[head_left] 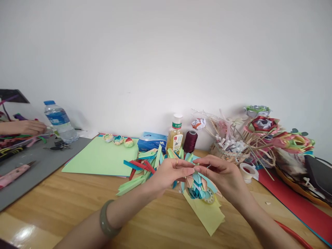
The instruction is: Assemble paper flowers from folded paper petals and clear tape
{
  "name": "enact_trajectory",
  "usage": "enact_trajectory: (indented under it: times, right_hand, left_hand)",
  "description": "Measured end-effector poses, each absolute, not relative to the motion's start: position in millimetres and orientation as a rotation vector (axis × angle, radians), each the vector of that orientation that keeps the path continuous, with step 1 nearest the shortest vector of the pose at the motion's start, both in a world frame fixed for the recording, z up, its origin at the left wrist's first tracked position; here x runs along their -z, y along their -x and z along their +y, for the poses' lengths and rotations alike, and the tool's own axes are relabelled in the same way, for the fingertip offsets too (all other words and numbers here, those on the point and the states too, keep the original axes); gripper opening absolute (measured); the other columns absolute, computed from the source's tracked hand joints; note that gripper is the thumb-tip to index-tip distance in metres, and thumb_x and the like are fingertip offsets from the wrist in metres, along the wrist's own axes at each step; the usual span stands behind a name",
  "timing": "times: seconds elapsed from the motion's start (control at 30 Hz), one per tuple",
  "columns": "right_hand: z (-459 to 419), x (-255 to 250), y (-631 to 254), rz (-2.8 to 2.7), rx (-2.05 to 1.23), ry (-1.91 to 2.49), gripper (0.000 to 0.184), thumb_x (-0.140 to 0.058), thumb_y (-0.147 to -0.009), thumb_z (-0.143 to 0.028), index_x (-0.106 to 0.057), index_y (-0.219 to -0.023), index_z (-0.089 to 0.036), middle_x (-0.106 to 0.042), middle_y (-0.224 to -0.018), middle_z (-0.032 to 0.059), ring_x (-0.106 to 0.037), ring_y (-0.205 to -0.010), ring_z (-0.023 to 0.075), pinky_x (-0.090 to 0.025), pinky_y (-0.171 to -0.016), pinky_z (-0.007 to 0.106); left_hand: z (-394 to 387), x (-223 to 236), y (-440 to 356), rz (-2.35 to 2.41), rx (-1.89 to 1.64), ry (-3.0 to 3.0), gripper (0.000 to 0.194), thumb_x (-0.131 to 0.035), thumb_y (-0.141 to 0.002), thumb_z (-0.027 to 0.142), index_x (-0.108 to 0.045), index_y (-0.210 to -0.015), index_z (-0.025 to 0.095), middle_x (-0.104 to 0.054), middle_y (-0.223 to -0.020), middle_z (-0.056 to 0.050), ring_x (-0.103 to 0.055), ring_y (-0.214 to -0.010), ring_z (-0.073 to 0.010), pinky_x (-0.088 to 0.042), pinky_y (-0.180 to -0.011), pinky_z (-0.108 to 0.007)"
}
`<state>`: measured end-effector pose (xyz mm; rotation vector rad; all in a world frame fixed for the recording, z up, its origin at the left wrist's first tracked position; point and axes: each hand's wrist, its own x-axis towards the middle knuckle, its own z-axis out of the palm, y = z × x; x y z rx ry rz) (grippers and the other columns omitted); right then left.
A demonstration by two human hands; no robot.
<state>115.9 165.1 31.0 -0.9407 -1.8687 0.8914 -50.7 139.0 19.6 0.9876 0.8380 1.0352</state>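
A folded-paper flower in blue and peach hangs between my two hands, its petals facing down toward me. Thumb and fingers of my left hand pinch its upper edge from the left. From the right, my right hand pinches the same edge, the fingertips of both hands almost meeting. Partly behind the flower is a tape roll, over yellow-green paper pieces on the table. Just beyond my left hand lies a heap of coloured paper strips.
Green paper sheets carry three small paper flowers. Behind my hands stand a tissue pack, a bottle and a thread spool. Paper flowers on stems fill the right. Another person's hand is far left.
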Motion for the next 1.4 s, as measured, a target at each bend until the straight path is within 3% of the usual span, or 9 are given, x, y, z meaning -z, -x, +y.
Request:
enact_trajectory:
  times: [0.23,0.4,0.77,1.13,1.4]
  right_hand:
    - [167,-17,-110,-1.901,-0.795,1.106,0.034,-0.065,-0.072,-0.048,-0.068,-0.086,-0.017,-0.068,-0.065,0.0057,-0.059,-0.055,0.0186,-0.046,-0.049,0.029]
    - [167,-19,-109,-1.885,-0.823,1.154,0.030,-0.066,-0.070,-0.048,-0.064,-0.077,-0.018,-0.061,-0.058,0.0014,-0.052,-0.049,0.0151,-0.041,-0.046,0.026]
    - [172,-34,-120,-1.786,-1.648,0.951,0.027,-0.073,-0.066,-0.040,-0.062,-0.071,-0.017,-0.056,-0.066,-0.0019,-0.049,-0.060,0.0109,-0.038,-0.055,0.023]
    - [169,-38,-120,-1.723,-1.632,0.935,0.020,-0.077,-0.062,-0.030,-0.064,-0.069,-0.017,-0.058,-0.061,-0.0034,-0.049,-0.055,0.0090,-0.037,-0.054,0.022]
    - [167,-37,-116,-1.773,-1.518,0.961,0.025,-0.075,-0.064,-0.036,-0.060,-0.066,-0.017,-0.055,-0.058,-0.0038,-0.047,-0.053,0.0089,-0.036,-0.051,0.022]
  left_hand:
    - [140,-14,52,0.911,-0.940,-0.974,0.029,-0.077,-0.058,0.031,-0.067,-0.077,0.011,-0.060,-0.063,-0.001,-0.056,-0.057,-0.0101,-0.042,-0.059,-0.025]
    - [140,-18,50,0.919,-0.999,-0.946,0.035,-0.080,-0.050,0.033,-0.059,-0.069,0.012,-0.057,-0.058,0.002,-0.054,-0.050,-0.0094,-0.041,-0.054,-0.025]
    - [140,-23,54,0.852,-1.056,-0.991,0.030,-0.079,-0.054,0.031,-0.058,-0.064,0.011,-0.054,-0.057,0.003,-0.050,-0.052,-0.0062,-0.038,-0.048,-0.019]
    - [142,-22,56,0.880,-1.064,-1.076,0.031,-0.078,-0.056,0.033,-0.058,-0.067,0.011,-0.054,-0.056,0.003,-0.050,-0.046,-0.0058,-0.040,-0.044,-0.019]
    - [141,-23,56,0.907,-1.095,-1.180,0.022,-0.073,-0.060,0.024,-0.055,-0.067,0.012,-0.054,-0.057,0.003,-0.050,-0.046,-0.0060,-0.041,-0.046,-0.020]
